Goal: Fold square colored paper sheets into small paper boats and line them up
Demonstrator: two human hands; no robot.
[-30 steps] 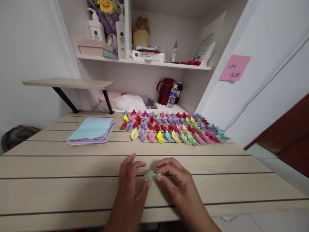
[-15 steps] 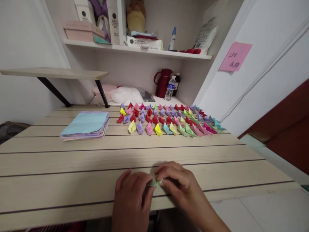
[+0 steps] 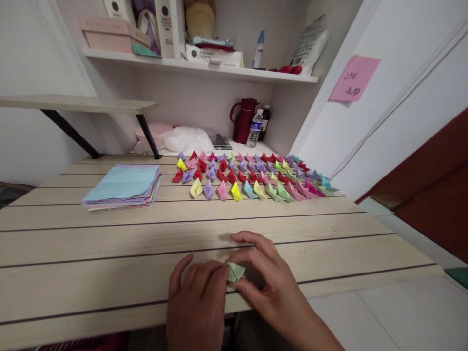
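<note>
Home corner: desk [image 3: 91, 239], cluttered shelf [image 3: 256, 72]

Both hands are bare. The left hand [image 3: 197, 302] shows a broad back, softly rounded knuckles and slim fingers [image 3: 178, 273] with blunt tips. The right hand [image 3: 274, 280] has long, tapering fingers and a sturdy thumb [image 3: 250, 292], narrowing to a slender wrist and a smooth, bare forearm [image 3: 312, 324]. The dark patch [image 3: 259, 331] under the table edge may be clothing, though shadow blurs it.
</note>
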